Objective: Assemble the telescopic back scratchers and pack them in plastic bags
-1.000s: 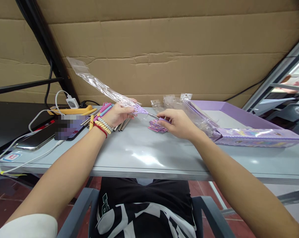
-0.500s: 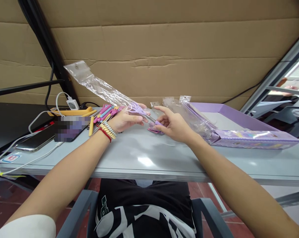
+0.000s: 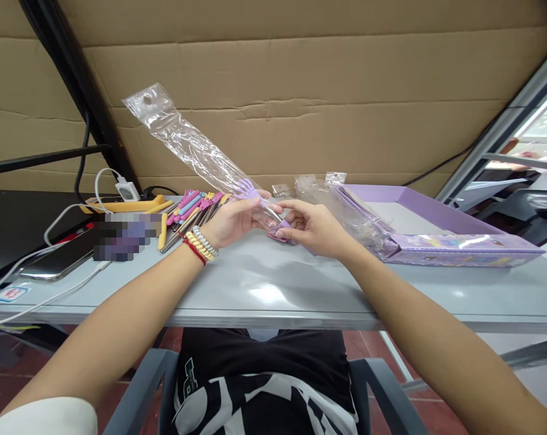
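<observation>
My left hand [image 3: 232, 220] grips the open end of a long clear plastic sleeve [image 3: 187, 142] that slants up to the left. A purple hand-shaped tool [image 3: 251, 192] on a thin metal rod sits partly inside the sleeve's mouth. My right hand [image 3: 312, 228] pinches the purple handle end [image 3: 283, 225] of that tool, just above a small stack of pink-purple cards [image 3: 277, 237] on the grey table [image 3: 264, 284].
A pile of coloured tools with metal rods [image 3: 189, 208] lies left of my left hand. Further left are a phone [image 3: 60, 260], white cables and a charger [image 3: 128, 191]. Empty clear sleeves [image 3: 332, 199] and a purple box lid [image 3: 440, 232] lie to the right. Cardboard wall behind.
The sleeve has swung upward and the purple tool head has slid into its mouth. My two hands have come closer together.
</observation>
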The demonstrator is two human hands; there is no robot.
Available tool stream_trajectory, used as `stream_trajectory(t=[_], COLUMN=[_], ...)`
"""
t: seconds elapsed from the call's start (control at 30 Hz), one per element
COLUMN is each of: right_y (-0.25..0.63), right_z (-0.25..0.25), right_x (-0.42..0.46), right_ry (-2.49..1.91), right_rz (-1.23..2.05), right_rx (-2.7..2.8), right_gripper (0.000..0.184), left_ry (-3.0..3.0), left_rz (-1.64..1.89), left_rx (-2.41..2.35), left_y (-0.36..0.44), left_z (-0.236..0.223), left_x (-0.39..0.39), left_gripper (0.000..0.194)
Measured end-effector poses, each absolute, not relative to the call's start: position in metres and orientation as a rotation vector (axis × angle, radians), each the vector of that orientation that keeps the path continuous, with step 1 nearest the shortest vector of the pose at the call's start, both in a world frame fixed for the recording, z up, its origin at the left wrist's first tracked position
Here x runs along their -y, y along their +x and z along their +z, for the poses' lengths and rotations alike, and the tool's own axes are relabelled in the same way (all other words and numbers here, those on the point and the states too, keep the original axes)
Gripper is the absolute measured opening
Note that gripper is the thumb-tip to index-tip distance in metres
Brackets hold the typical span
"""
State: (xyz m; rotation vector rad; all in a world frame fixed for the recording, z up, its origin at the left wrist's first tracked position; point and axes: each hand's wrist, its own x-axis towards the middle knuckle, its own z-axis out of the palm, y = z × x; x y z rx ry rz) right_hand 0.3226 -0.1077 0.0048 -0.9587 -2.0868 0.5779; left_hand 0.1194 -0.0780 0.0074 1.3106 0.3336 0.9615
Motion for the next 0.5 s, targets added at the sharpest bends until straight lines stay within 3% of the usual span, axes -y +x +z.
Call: stream_trajectory(t=[0.5], right_y=[0.324], right_z=[0.006], right_x=[0.106], right_ry=[-1.093], right_rz=[0.462], right_rx=[2.03], right_gripper=[0.046], left_ry=[1.234], left_rz=[1.414], left_rx=[-0.596], left_y=[0.116], left_z=[0.012], left_x=[0.066], left_gripper=[0.032])
